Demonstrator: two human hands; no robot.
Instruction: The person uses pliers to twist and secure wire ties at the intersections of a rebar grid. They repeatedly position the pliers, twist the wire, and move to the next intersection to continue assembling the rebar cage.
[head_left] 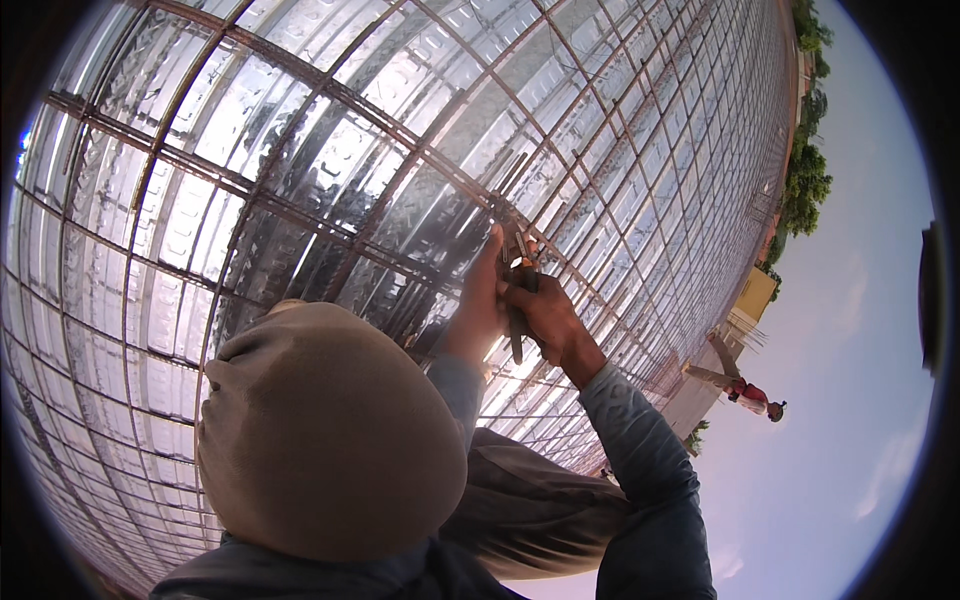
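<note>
My right hand [545, 315] is closed around the dark handles of pliers [523, 272]. Their jaws point up at a crossing of the rusty rebar mesh [335, 92]. Just left of the pliers, my left hand [482, 300] reaches up to the same bars. One of its fingers stands against the steel, while the others curl behind the tool, partly hidden. Whatever they pinch is too small to tell. Several short bar or wire ends [514, 172] show above the hands. Both forearms wear blue-grey sleeves [640, 430].
Ribbed shiny metal sheeting [210, 90] lies behind the mesh. A rounded tan cloth shape [330, 430] fills the lower left and hides part of my left arm. Dark trouser cloth [535, 500] is below the hands. A person in red [748, 394] stands far right, near trees [805, 190].
</note>
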